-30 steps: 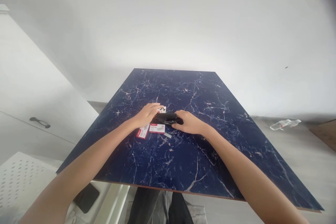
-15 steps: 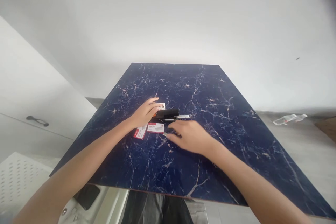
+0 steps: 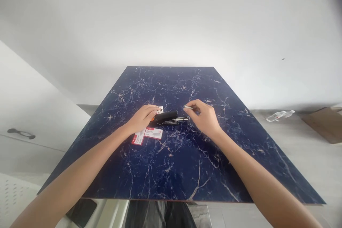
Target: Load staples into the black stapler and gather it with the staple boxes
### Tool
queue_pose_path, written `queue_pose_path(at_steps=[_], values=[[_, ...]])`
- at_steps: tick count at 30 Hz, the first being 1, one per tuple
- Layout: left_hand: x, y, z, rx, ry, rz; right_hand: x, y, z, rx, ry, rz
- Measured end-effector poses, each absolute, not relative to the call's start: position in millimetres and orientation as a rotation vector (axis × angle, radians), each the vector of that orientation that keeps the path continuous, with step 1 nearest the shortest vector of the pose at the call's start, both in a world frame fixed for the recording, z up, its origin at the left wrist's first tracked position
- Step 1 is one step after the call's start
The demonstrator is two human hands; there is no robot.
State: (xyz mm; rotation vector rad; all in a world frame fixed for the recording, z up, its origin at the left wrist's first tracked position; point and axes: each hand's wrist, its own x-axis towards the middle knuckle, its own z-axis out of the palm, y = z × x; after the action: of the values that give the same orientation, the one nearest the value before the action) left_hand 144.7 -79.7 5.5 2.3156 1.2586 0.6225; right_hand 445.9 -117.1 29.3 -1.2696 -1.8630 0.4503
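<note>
A black stapler (image 3: 166, 116) lies on the dark blue marbled table (image 3: 187, 164) with its metal staple tray (image 3: 181, 119) slid out to the right. My left hand (image 3: 143, 117) rests closed on the stapler's left end. Just above the open tray, my right hand (image 3: 204, 115) pinches a small silvery strip of staples (image 3: 187, 107) between thumb and fingers. Two red and white staple boxes (image 3: 153, 133) (image 3: 137, 138) lie in front of the left hand, and a third box (image 3: 160, 109) peeks out behind it.
A white cabinet with a dark handle (image 3: 21, 133) stands at the left. On the grey floor to the right lie a plastic bottle (image 3: 279, 115) and a brown cardboard piece (image 3: 324, 124). A dark phone (image 3: 81, 211) lies below the table's near edge.
My right hand left the stapler, reached down to the table in front of it, picked up the staple strip and lifted it over the now open tray. The left hand stayed.
</note>
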Motion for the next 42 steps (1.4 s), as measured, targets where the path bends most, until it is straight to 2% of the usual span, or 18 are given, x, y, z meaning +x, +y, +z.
queue_pose_path(at_steps=[3, 8, 25, 29, 34, 42], values=[[145, -80, 6, 2.302, 1.266, 0.621, 458, -103, 23, -1.344, -1.769, 0.593], [143, -79, 6, 2.279, 1.279, 0.609, 460, -99, 14, -1.327, -1.92, 0.778], [145, -80, 9, 2.259, 1.304, 0.601, 456, -104, 17, -1.262, -2.187, 0.689], [144, -80, 7, 2.263, 1.299, 0.6, 456, -106, 23, -1.218, -2.213, 0.559], [141, -79, 7, 2.279, 1.257, 0.586, 458, -112, 32, -1.393, -2.217, 0.345], [142, -81, 9, 2.278, 1.261, 0.562, 450, -111, 15, -1.108, -2.485, 0.075]])
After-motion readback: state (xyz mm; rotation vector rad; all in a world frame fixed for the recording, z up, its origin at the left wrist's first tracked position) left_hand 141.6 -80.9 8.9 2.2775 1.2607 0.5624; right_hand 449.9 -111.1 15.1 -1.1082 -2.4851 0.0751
